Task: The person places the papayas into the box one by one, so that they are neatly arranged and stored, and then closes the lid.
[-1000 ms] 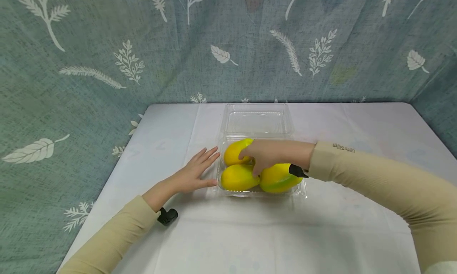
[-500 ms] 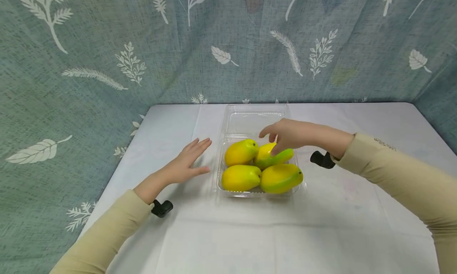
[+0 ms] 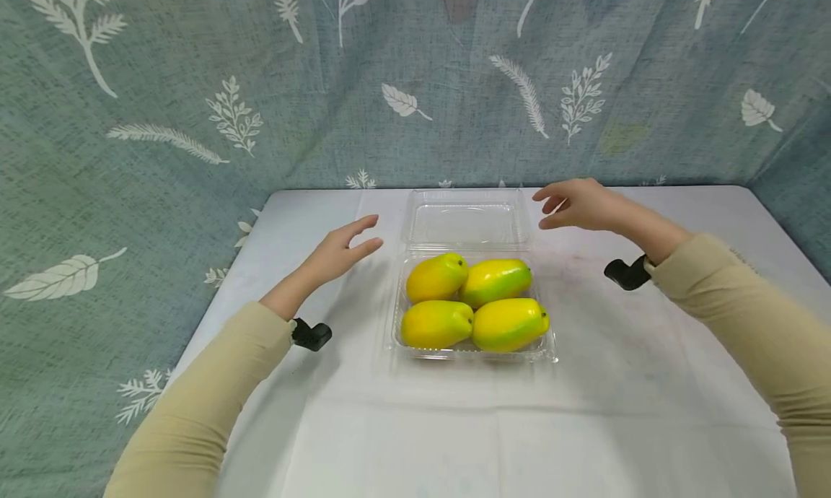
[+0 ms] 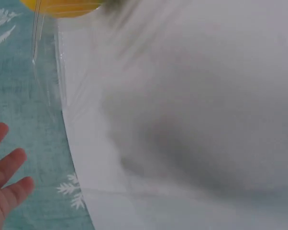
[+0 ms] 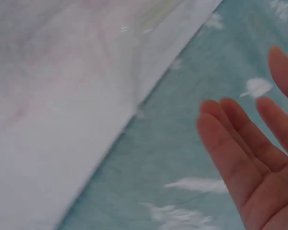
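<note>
Several yellow-green mangoes (image 3: 497, 281) lie in two rows in a clear plastic clamshell box (image 3: 397, 325). The box's lid (image 3: 469, 224) lies folded back, open, on its far side. My left hand (image 3: 336, 252) hovers left of the box near the hinge, thumb and fingers apart, holding nothing. To the right of the lid, my right hand (image 3: 581, 203) is raised with loosely bent fingers and nothing in them. In the left wrist view, part of one mango (image 4: 62, 7) shows at the top edge. The right wrist view shows spread fingers (image 5: 230, 158) apart from any object.
A white cloth covers the table (image 3: 454, 433). Behind and to the left hangs a green-blue curtain (image 3: 324, 108) with white leaf prints. A black wrist camera (image 3: 311, 335) sits below the left hand, and another wrist camera (image 3: 626, 273) below the right.
My right hand has let go of the back right mango and moved up and right, away from the box. My left hand has lifted off the box's left side and moved toward the lid.
</note>
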The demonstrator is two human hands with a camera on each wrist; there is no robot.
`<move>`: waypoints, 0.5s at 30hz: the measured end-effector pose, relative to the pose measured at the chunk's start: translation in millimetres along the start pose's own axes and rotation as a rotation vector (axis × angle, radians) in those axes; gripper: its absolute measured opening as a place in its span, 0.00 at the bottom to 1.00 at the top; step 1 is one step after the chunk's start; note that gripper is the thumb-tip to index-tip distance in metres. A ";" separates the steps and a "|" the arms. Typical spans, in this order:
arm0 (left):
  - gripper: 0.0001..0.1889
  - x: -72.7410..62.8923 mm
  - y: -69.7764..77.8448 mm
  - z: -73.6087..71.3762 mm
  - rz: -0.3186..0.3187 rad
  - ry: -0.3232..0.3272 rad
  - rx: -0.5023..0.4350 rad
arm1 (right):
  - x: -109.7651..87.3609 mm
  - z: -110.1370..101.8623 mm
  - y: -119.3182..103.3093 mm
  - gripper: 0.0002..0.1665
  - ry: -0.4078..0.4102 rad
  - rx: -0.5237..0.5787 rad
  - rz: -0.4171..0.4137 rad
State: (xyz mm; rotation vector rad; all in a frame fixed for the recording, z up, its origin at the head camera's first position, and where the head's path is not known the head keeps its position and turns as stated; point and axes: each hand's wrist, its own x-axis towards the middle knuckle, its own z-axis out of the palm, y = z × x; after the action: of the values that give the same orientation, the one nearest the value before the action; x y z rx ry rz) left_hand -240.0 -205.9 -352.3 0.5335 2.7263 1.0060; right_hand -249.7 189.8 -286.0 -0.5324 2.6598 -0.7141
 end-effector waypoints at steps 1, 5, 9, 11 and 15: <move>0.34 4.5 -0.1 1.2 -0.020 0.011 -0.023 | 3.2 1.8 6.3 0.31 0.015 0.026 0.023; 0.29 21.7 -3.0 10.5 -0.101 0.057 -0.131 | 15.8 14.9 31.2 0.34 0.065 0.247 0.123; 0.27 35.3 -6.8 22.4 -0.197 0.069 -0.287 | 27.3 33.5 50.4 0.37 0.093 0.534 0.203; 0.27 40.3 -8.2 27.6 -0.258 0.062 -0.359 | 32.2 42.9 56.8 0.38 0.089 0.625 0.227; 0.28 47.7 -10.9 35.1 -0.350 0.051 -0.437 | 39.5 58.4 64.4 0.39 0.046 0.723 0.261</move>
State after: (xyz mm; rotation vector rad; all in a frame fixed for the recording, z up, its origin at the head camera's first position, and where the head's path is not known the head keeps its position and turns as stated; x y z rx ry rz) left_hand -276.4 -174.2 -388.2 -0.0419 2.4033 1.4595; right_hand -277.5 200.7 -376.7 0.0285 2.2132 -1.4979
